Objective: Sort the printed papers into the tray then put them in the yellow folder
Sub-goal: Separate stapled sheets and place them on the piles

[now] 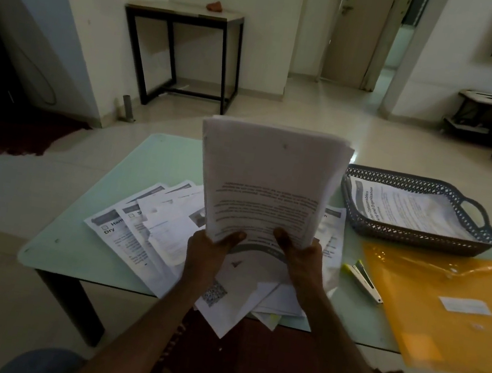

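I hold a thick stack of printed papers [267, 183] upright above the middle of the table. My left hand [209, 251] grips its lower left edge and my right hand [301, 255] grips its lower right edge, thumbs on the front sheet. Under the stack, several loose printed sheets [149, 226] lie fanned out on the glass. A dark perforated tray [416, 237] at the right holds a printed sheet [407, 207]. The yellow folder [444, 305] lies flat in front of the tray.
A stapler [363, 279] lies between the loose sheets and the folder. The low glass table [146, 158] stands on a tiled floor. A black-framed side table [181, 52] stands against the far wall. My knees show at the bottom corners.
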Demonstrator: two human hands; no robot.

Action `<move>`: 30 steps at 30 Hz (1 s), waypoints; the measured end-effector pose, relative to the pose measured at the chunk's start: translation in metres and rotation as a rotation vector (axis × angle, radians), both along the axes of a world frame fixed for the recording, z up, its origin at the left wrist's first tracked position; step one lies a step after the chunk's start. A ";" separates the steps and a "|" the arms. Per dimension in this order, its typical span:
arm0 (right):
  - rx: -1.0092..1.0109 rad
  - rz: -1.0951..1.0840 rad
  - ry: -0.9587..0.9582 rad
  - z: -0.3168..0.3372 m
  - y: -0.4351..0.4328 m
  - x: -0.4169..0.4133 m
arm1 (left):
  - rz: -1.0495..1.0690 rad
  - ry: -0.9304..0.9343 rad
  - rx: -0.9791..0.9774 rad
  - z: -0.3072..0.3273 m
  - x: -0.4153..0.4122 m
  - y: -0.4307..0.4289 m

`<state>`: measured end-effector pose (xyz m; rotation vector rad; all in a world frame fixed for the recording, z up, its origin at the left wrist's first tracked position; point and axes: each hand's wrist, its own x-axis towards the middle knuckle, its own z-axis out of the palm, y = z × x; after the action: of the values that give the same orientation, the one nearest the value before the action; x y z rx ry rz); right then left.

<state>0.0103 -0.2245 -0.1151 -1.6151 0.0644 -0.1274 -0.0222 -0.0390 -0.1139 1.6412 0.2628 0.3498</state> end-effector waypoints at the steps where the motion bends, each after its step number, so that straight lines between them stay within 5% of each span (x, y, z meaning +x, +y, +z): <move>1: -0.026 0.016 0.003 0.001 -0.001 0.000 | 0.007 -0.010 0.017 0.003 0.001 0.000; 8: -0.287 0.219 -0.088 0.062 -0.047 0.011 | 0.089 -0.041 0.062 0.018 0.005 0.007; 12: -0.985 0.159 -0.025 0.063 -0.110 0.020 | 0.095 -0.024 0.047 0.022 0.005 0.008; 15: -1.287 0.115 0.200 0.041 -0.147 0.015 | 0.081 -0.020 0.056 0.024 0.005 0.007; 17: -1.338 0.126 0.402 0.028 -0.155 0.011 | 0.094 -0.007 0.060 0.025 0.004 0.007; 20: -1.347 0.092 0.450 0.019 -0.155 0.012 | 0.125 0.024 0.062 0.022 0.003 0.012; 25: -1.330 0.124 0.352 0.026 -0.156 0.014 | 0.141 0.046 0.067 0.020 0.005 0.016; 30: -0.971 0.070 0.091 0.061 -0.139 -0.004 | 0.126 0.037 0.098 0.024 0.006 0.014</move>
<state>0.0067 -0.3633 -0.0541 -2.5904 0.0132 -0.0244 -0.0160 -0.0247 -0.0902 1.7326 0.3831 0.4333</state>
